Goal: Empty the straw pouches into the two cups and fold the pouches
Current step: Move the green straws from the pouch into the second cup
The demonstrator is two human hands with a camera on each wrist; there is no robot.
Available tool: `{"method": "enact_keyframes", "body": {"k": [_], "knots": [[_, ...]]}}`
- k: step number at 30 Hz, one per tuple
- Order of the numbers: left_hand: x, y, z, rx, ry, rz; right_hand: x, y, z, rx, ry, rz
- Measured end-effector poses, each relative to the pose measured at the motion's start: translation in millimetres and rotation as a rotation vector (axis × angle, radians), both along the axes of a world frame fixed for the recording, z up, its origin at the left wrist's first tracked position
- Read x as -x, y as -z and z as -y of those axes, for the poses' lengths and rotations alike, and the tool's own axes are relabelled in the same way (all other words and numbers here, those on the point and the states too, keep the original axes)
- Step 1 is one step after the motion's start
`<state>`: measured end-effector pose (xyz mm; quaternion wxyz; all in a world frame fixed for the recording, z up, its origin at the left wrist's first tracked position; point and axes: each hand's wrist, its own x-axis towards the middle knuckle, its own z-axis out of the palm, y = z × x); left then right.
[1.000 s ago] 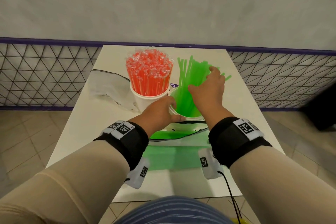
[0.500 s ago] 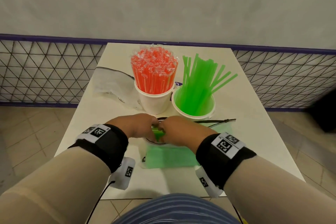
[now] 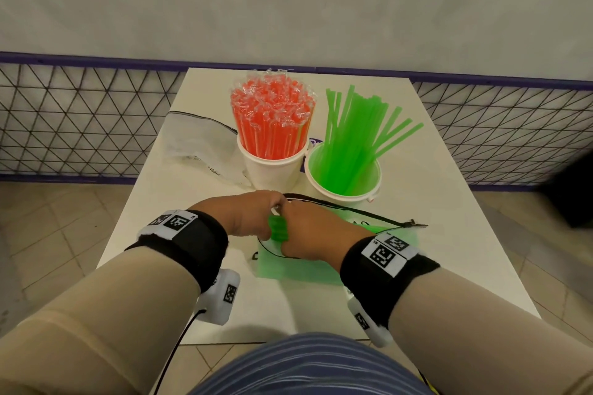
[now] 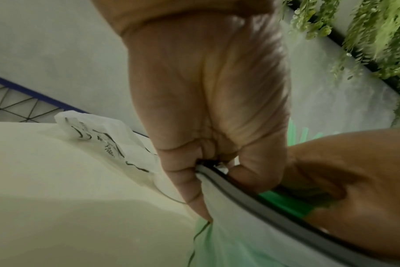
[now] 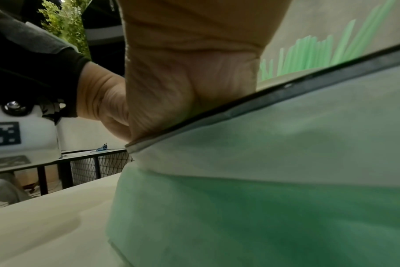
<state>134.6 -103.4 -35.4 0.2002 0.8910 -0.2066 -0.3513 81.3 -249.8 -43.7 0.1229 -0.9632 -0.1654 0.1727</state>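
A green-tinted zip pouch (image 3: pixel 305 266) lies at the table's near side. My left hand (image 3: pixel 266 212) pinches its black zipper edge (image 4: pixel 228 184) at the left end of the mouth. My right hand (image 3: pixel 308 234) reaches into the mouth and grips a small bunch of green straws (image 3: pixel 278 229); its fingertips are hidden behind the pouch (image 5: pixel 262 162). Behind the hands stand two white cups. The left cup (image 3: pixel 272 170) holds wrapped red straws (image 3: pixel 272 119). The right cup (image 3: pixel 343 192) holds loose green straws (image 3: pixel 359 135).
An empty clear pouch (image 3: pixel 199 144) lies crumpled left of the red-straw cup. The white table (image 3: pixel 449 234) is small, with tiled floor on both sides. A wire mesh fence (image 3: pixel 80 122) with a purple rail runs behind it.
A second ago my right hand was at the green straws in the cup and my left held that cup. Both hands have since come back to the green pouch's mouth.
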Motion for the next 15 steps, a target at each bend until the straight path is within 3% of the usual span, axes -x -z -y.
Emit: {"method": "enact_keyframes", "body": {"k": [7,15], "knots": [[0,-1,4,0.004,-0.037,-0.072,-2,1,-2,0.040,0.022,0.085],[2,10,-9,0.340,-0.244,-0.263,-6,-1,2,-0.074,0.075,0.102]]}}
